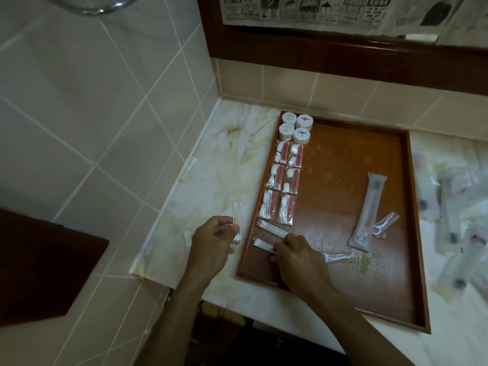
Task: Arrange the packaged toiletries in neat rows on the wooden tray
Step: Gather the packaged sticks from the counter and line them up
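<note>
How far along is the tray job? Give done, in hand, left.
Done: four round white tubs and six red-and-white packets sit in two neat columns along the wooden tray's left side. In hand: the right hand sets cotton-swab packets below them; the left hand holds a clear packet. Left: the toothbrush pack lying askew, floss picks, and the pile on the counter.

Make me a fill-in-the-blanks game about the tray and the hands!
1. The round white tubs in the tray's far corner number ____.
2. The packets with red strips lie in ____ columns.
3. The left hand holds a clear packet over the ____, not the tray.
4. The right hand touches a packet of cotton ____.

Missing words: four; two; counter; swabs
</note>
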